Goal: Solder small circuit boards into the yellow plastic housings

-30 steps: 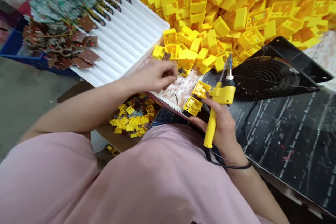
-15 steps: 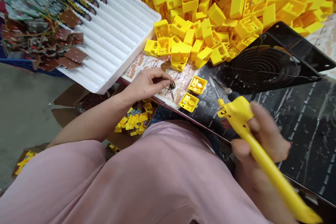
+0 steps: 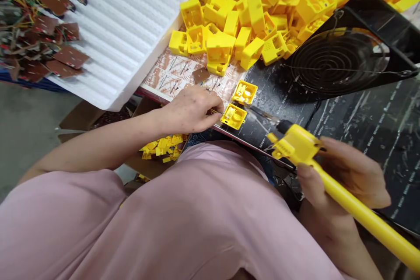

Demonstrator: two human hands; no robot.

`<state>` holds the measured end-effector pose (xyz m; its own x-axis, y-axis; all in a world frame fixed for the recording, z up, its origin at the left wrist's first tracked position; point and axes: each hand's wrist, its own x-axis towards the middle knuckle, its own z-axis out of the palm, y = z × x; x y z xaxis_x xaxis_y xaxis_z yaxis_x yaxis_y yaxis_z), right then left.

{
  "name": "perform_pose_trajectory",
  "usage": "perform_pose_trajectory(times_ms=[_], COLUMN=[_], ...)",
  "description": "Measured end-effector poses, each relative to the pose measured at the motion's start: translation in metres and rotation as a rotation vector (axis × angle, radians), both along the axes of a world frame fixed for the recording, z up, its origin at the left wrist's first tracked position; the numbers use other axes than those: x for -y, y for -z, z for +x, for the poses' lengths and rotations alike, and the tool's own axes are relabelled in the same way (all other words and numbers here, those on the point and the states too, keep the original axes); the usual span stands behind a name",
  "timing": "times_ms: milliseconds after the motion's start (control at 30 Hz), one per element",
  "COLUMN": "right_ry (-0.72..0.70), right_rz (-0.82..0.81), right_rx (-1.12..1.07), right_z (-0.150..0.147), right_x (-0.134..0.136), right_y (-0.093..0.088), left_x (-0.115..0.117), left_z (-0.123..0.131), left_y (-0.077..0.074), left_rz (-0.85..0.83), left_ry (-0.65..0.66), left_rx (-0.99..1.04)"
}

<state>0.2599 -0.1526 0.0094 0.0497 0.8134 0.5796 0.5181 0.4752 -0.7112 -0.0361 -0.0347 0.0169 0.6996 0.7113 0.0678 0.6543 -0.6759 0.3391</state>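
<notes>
My right hand is closed around a yellow soldering gun with a long yellow rear body. Its metal tip and thin feed tube point left toward two open yellow housings. The far housing and the near housing lie hollow side up at the table's front edge. My left hand is pinched shut on thin wires just left of the near housing. Their ends reach over its rim. A brown circuit board lies behind my left hand.
A heap of yellow housings covers the back of the table. At the right stands a black fan. A white ribbed foam tray at the left bears brown boards and wired parts. Below the edge is a box of yellow pieces.
My left hand has moved right to the near housing; the small dark round part at its fingertips no longer shows. The soldering gun's tip has come down and left, closer to the housings. The view has shifted.
</notes>
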Motion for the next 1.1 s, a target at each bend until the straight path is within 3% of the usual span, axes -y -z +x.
perform_pose_trajectory(times_ms=[133, 233, 433, 633, 767, 967, 1033, 1100], right_ry=[-0.229, -0.325, -0.322, -0.434, -0.437, -0.471, -0.479, -0.384], right_rz=[0.074, 0.074, 0.101, 0.139, 0.113, 0.121, 0.086, -0.031], right_rx=[0.140, 0.278, 0.426, 0.475, 0.501, 0.559, 0.554, 0.458], right_z=[-0.002, -0.007, -0.013, -0.015, -0.014, -0.013, -0.012, -0.009], right_x=[0.000, -0.005, -0.012, -0.016, -0.016, -0.015, -0.012, -0.009], right_y=[-0.010, -0.018, -0.026, -0.034, -0.040, -0.044, -0.047, -0.050], left_x=[-0.001, -0.002, -0.005, -0.011, -0.012, -0.011, -0.011, -0.011], left_z=[0.012, 0.021, 0.029, 0.027, 0.027, 0.030, 0.030, 0.030], left_y=[-0.010, -0.019, -0.026, -0.018, -0.016, -0.017, -0.017, -0.016], left_rz=[0.001, -0.032, -0.082, -0.034, -0.068, -0.090, -0.070, -0.044], left_ry=[-0.013, -0.037, -0.035, 0.003, 0.003, -0.001, -0.007, 0.002], left_rx=[-0.178, -0.318, -0.416, -0.264, -0.174, -0.209, -0.216, -0.230])
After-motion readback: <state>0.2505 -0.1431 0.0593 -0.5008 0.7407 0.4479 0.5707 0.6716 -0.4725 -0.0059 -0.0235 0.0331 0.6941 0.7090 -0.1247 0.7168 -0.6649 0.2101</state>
